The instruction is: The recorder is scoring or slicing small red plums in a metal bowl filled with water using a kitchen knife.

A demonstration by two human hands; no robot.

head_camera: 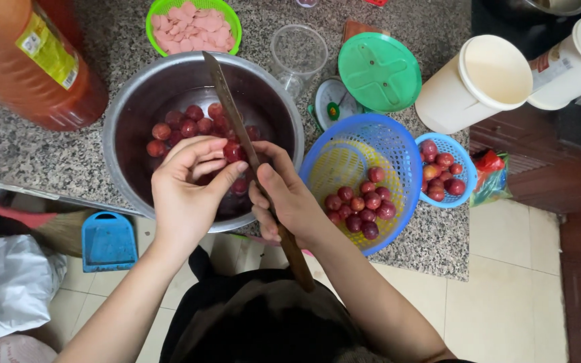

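My left hand (186, 185) holds a small red fruit (232, 152) between thumb and fingers over a steel bowl (136, 101). My right hand (289, 198) grips a long knife (233, 114) by its wooden handle, the blade pointing away across the bowl and touching the fruit. More red fruits (186, 124) lie in the bowl's bottom, partly hidden by my hands.
A large blue basket (371, 134) with a yellow inner sieve holds several red fruits. A small blue basket (446, 168) holds more. A green basket (193, 25) of pink slices, a clear cup (297, 50), a green-topped scale (378, 70), two cream tubs (479, 84) and an orange bottle (31, 60) stand on the granite counter.
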